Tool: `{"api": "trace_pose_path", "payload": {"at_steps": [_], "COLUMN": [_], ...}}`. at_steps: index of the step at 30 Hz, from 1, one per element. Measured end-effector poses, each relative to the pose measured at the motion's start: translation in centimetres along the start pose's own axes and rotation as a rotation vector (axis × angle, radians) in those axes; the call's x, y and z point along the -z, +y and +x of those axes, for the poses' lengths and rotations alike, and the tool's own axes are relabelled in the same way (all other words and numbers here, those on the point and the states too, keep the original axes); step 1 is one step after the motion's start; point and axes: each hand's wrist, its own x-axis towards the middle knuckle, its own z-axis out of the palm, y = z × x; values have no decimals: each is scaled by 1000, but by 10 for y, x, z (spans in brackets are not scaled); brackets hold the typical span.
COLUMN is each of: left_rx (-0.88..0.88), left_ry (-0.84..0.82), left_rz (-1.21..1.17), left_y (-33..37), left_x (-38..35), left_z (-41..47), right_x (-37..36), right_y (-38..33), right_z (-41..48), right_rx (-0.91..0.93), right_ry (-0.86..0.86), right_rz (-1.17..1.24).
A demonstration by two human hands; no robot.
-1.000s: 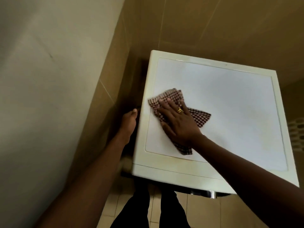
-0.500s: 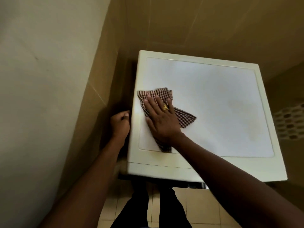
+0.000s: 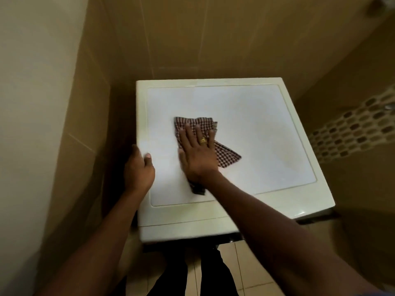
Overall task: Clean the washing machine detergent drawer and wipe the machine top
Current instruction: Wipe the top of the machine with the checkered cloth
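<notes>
The washing machine's white top [image 3: 256,129] fills the middle of the head view. A red-and-white checked cloth [image 3: 226,155] lies flat on its left half. My right hand [image 3: 197,152], wearing a gold ring, presses flat on the cloth with straight, spread fingers. My left hand [image 3: 139,169] grips the machine's left edge, thumb on top and fingers curled down the side. The detergent drawer is out of sight below the front edge.
A tiled wall [image 3: 203,39] stands close behind the machine and a pale wall [image 3: 32,124] close on the left, leaving a narrow dark gap. A perforated basket [image 3: 352,129] sits to the right. Tiled floor [image 3: 245,263] and my dark trousers show below.
My right hand has slid the cloth rightward, away from the left edge toward the middle. My left hand stays on the left edge, thumb now over the top.
</notes>
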Motion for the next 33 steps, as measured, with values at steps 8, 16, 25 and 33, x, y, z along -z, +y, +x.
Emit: {"api": "trace_pose_path", "payload": {"at_steps": [8,16,25,33], "left_rx": [-95,-111,-326,-592], "left_ry": [-59,-111,-202,-350], "left_rz": [85,147,581,538], "left_y": [-2,-3,18,124], "left_x": [-6,-12,-18,-62], "left_z": [3,3,8,13], "right_x": [-1,-3,14,19], "right_y": [46,12,131,131], "right_z": [-50,22,0,-74], "right_rx": [330,61,-43,330], "right_ry": [-20,-9,32,-26], "right_rz": [-49,3,-32,-47]}}
